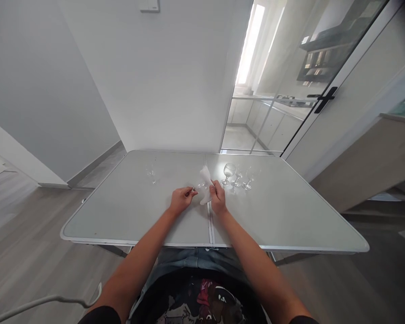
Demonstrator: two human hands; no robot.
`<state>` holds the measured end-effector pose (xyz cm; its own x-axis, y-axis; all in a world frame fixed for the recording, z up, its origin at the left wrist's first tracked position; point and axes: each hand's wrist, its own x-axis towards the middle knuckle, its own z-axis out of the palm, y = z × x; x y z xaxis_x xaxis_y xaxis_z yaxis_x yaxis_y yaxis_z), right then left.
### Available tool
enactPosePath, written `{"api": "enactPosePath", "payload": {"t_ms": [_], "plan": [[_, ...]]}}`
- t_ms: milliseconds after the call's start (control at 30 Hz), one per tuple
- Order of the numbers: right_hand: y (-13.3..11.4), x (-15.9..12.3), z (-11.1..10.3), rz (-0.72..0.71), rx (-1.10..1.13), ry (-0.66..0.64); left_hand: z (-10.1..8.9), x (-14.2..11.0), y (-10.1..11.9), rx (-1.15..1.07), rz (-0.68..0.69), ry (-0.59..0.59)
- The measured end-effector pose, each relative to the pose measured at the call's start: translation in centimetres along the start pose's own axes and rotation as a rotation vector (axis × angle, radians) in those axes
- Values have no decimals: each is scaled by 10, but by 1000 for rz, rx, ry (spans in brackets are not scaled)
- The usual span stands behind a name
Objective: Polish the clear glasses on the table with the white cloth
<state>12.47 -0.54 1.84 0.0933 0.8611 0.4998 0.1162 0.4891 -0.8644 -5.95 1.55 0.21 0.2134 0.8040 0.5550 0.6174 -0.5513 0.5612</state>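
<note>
Above the middle of the table, my left hand (182,199) is closed on the stem end of a clear stemmed glass (201,187), which lies on its side with its bowl toward the right. My right hand (218,196) grips a white cloth or tissue (205,174) pressed against the glass's bowl. Part of the bowl is hidden by the cloth and fingers. Just beyond my right hand, several stemmed glasses stand upright in a row, among them a round-bowled glass (228,171). Away to the left, one more clear glass (151,174) stands alone.
The pale folding table (128,220) has a metal rim and a centre seam. A white wall (162,81) rises at its far edge. A glazed door with a black handle (326,100) stands at back right. A pale cable (50,299) hangs at lower left.
</note>
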Motion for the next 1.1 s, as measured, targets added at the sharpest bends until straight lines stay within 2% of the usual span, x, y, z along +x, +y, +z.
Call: {"api": "enactPosePath", "payload": {"t_ms": [100, 267, 400, 533, 600, 700, 833, 933, 1033, 1100], "plan": [[-2, 2, 0, 15, 7, 15, 1, 0, -1, -8, 23, -20], [-5, 1, -2, 42, 13, 13, 1, 1, -2, -21, -29, 55], [-7, 0, 0, 64, 129, 18, 0, 1, -1, -54, 10, 11], [-3, 9, 5, 267, 532, 176, 0, 2, 2, -149, -2, -9], [2, 12, 7, 402, 779, 190, 1, 2, 3, -254, -37, -14], [11, 13, 8, 621, 985, 58, 2, 4, 5, -452, -120, -42], [19, 10, 10, 795, 1014, -74, 3, 5, 7, -618, -210, -96], [17, 11, 9, 752, 965, -43, 3, 5, 8, -626, -215, -125], [10, 12, 7, 534, 879, 100, 3, 5, 7, -581, -206, -117], [5, 12, 8, 415, 797, 146, 4, 4, 6, -542, -196, -104]]}}
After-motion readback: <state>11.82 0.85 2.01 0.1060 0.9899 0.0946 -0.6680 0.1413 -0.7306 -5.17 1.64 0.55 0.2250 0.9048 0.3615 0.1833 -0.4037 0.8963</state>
